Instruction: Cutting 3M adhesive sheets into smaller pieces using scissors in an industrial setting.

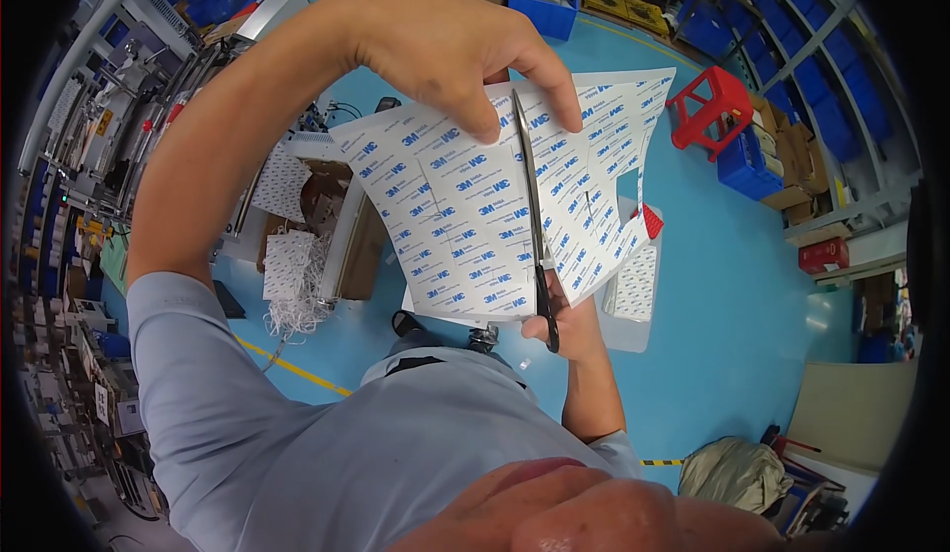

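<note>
While the left forearm [213,141] arches in from 9 o'clock to 12, the left hand [435,52] holds a white sheet [455,216] printed in blue at its upper edge, near 12 o'clock. Its thumb [483,122] and forefinger [562,102] are spread apart on the printed face, one to each side of the scissors [534,216]; the other fingers are mostly hidden. The sheet fills the middle of the view, reaching out toward 1 o'clock, with a cut-out opening at about 2 o'clock.

The right hand [576,326], toward 4 o'clock from the centre, is closed around the black handle of the scissors at the sheet's lower edge. The scissors point up to 12, one long metal blade showing over the printed face. How far the blades stand apart cannot be told.

Toward 9 o'clock, a heap of white paper strips [307,290] lies near a brown cardboard box [364,255]. Just past the sheet at 3 o'clock, a pale tray [629,333] holds more printed material. At 2 o'clock, a red stool [717,97] stands on the blue floor [712,285] beside a blue bin [744,178]. A blue crate [542,20] sits between 12 and 1.
</note>
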Tool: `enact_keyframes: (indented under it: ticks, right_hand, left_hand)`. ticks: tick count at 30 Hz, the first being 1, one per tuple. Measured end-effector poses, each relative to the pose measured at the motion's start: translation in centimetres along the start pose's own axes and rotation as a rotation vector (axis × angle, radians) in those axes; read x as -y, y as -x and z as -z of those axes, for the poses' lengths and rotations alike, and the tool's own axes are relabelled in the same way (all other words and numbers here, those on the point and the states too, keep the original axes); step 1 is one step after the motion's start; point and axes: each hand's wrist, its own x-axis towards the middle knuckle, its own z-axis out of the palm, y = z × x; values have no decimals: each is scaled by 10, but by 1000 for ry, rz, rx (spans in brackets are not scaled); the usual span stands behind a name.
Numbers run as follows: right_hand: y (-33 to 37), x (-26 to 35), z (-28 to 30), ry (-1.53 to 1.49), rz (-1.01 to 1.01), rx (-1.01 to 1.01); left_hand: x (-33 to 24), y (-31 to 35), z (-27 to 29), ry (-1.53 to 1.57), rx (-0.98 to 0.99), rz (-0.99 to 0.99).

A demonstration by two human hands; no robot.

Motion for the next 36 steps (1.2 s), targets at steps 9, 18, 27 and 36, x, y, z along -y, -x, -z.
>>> enact_keyframes:
  ticks: [9,18,27,36]
  right_hand:
    - [9,-5,10,54,-83,-67]
    - [13,3,18,123,-140,-4]
    - [7,9,19,185,-198,-29]
    - [41,9,82,329,-104,31]
  left_hand:
    - [-2,-2,-2,-7,4,-5]
    - [-8,-5,-2,-42,33,42]
    - [-1,-9,2,15,75,38]
    - [5,-26,30,-113,-2,108]
